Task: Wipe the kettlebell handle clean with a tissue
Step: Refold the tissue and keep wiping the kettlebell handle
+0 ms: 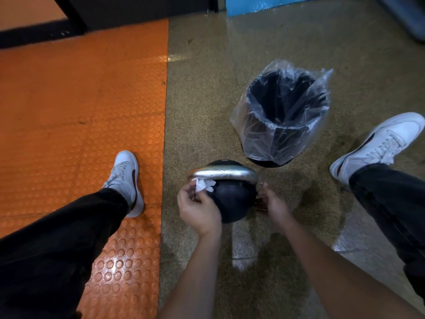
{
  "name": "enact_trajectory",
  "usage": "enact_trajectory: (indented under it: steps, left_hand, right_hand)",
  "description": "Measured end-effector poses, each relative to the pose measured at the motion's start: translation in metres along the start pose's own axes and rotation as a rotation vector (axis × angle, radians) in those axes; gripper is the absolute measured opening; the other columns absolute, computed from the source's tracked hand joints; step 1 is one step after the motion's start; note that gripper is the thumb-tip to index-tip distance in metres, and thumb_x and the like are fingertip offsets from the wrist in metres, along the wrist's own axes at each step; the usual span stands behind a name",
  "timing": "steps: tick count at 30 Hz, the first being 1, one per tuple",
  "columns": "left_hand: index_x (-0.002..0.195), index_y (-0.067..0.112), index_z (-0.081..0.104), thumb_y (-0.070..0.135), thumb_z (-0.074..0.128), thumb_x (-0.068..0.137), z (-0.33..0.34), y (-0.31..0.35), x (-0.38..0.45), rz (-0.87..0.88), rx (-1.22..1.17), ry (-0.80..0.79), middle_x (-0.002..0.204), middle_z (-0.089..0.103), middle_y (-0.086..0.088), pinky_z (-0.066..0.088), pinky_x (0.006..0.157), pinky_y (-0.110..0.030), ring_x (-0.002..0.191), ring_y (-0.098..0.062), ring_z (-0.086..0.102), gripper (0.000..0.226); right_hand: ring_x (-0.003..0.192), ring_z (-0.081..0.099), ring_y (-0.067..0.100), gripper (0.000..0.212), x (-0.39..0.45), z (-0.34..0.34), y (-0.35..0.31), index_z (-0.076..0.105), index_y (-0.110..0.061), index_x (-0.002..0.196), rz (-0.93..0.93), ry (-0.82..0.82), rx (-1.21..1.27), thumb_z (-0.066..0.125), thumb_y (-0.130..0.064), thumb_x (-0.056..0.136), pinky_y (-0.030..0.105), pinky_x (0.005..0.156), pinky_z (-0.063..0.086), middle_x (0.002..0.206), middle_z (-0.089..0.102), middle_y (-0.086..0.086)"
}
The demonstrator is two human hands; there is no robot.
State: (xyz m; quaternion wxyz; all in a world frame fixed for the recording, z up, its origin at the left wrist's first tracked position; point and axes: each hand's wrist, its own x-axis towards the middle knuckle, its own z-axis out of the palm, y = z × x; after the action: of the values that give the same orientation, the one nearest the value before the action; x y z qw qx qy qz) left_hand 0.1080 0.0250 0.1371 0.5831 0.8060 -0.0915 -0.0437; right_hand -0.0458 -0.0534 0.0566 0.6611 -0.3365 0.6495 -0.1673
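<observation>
A black kettlebell (232, 201) stands on the speckled floor between my feet, its silver handle (224, 173) arching across the top. My left hand (199, 209) pinches a crumpled white tissue (204, 184) against the left end of the handle, just under the bar. My right hand (273, 203) rests against the right side of the ball below the handle's right end, fingers pointing down along it; its fingertips are hidden by the ball's edge.
A black bin (284, 111) lined with a clear plastic bag stands just beyond the kettlebell to the right. An orange studded mat (80, 111) covers the floor on the left. My left shoe (126, 178) is on the mat, my right shoe (379, 143) at far right.
</observation>
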Motion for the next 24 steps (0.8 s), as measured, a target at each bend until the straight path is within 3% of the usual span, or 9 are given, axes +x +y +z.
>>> enact_trajectory:
  steps: [2, 5, 7, 9, 11, 15, 19, 24]
  left_hand:
    - [0.096, 0.015, 0.069, 0.007, 0.069, 0.089, 0.001, 0.002, 0.0, 0.068, -0.012, -0.012, 0.099, 0.067, 0.001, 0.05, 0.074, -0.013, 0.084, 0.002, 0.062, 0.011]
    - [0.096, 0.011, 0.073, 0.002, 0.069, 0.087, 0.001, 0.001, -0.007, 0.206, 0.005, -0.069, 0.099, 0.068, 0.001, 0.05, 0.073, -0.015, 0.088, -0.006, 0.064, 0.013]
    - [0.094, 0.016, 0.071, 0.001, 0.069, 0.086, 0.0, -0.005, -0.007, 0.143, 0.006, -0.047, 0.097, 0.069, 0.003, 0.054, 0.074, -0.021, 0.087, -0.003, 0.065, 0.017]
    - [0.094, 0.021, 0.069, 0.004, 0.068, 0.088, 0.0, -0.009, -0.003, 0.051, -0.006, -0.012, 0.096, 0.07, 0.003, 0.055, 0.076, -0.024, 0.085, 0.0, 0.065, 0.018]
    - [0.096, 0.017, 0.071, 0.007, 0.069, 0.09, 0.0, -0.006, -0.001, 0.1, -0.021, -0.011, 0.097, 0.069, 0.003, 0.054, 0.076, -0.021, 0.086, -0.002, 0.065, 0.012]
    - [0.097, 0.015, 0.073, 0.005, 0.07, 0.088, 0.0, -0.002, -0.008, 0.224, -0.002, -0.079, 0.098, 0.069, 0.003, 0.053, 0.077, -0.019, 0.091, -0.007, 0.066, 0.013]
    - [0.096, 0.021, 0.071, 0.005, 0.069, 0.088, -0.001, -0.013, 0.0, 0.079, -0.016, -0.032, 0.095, 0.071, 0.003, 0.058, 0.079, -0.038, 0.088, -0.01, 0.068, 0.018]
    - [0.095, 0.015, 0.074, 0.007, 0.072, 0.089, -0.002, -0.002, -0.006, 0.284, 0.024, -0.11, 0.098, 0.068, 0.004, 0.055, 0.079, -0.027, 0.094, -0.011, 0.066, 0.011]
  right_hand:
    - [0.108, 0.066, 0.03, 0.072, -0.007, 0.0, -0.007, 0.075, -0.027, 0.101, 0.014, -0.006, -0.002, 0.051, -0.088, 0.07, 0.059, 0.104, 0.045, 0.109, 0.074, 0.006]
    - [0.104, 0.068, 0.03, 0.055, -0.01, 0.003, -0.012, 0.074, -0.023, 0.096, 0.019, 0.007, 0.019, 0.051, -0.072, 0.087, 0.057, 0.103, 0.047, 0.103, 0.075, 0.006]
    - [0.103, 0.069, 0.029, 0.061, -0.008, 0.002, -0.009, 0.074, -0.025, 0.097, 0.03, 0.004, 0.0, 0.05, -0.078, 0.082, 0.056, 0.102, 0.048, 0.103, 0.076, 0.005]
    - [0.103, 0.069, 0.027, 0.077, 0.0, -0.001, -0.001, 0.075, -0.029, 0.101, 0.015, 0.001, -0.017, 0.048, -0.092, 0.064, 0.056, 0.102, 0.048, 0.104, 0.076, 0.001]
    - [0.103, 0.07, 0.027, 0.082, 0.006, -0.003, 0.004, 0.075, -0.028, 0.102, 0.02, -0.015, -0.007, 0.05, -0.094, 0.059, 0.055, 0.102, 0.048, 0.103, 0.076, 0.001]
    - [0.103, 0.069, 0.028, 0.055, -0.005, 0.003, -0.008, 0.074, -0.022, 0.1, 0.027, -0.004, 0.02, 0.051, -0.07, 0.089, 0.053, 0.103, 0.048, 0.103, 0.076, 0.006]
    - [0.104, 0.069, 0.027, 0.062, -0.004, 0.0, -0.004, 0.073, -0.022, 0.108, 0.006, -0.026, -0.005, 0.048, -0.075, 0.086, 0.053, 0.101, 0.05, 0.11, 0.074, 0.007]
    - [0.102, 0.069, 0.029, 0.069, 0.002, 0.001, -0.005, 0.071, -0.012, 0.113, 0.035, 0.006, 0.03, 0.053, -0.072, 0.085, 0.048, 0.097, 0.053, 0.11, 0.074, 0.012]
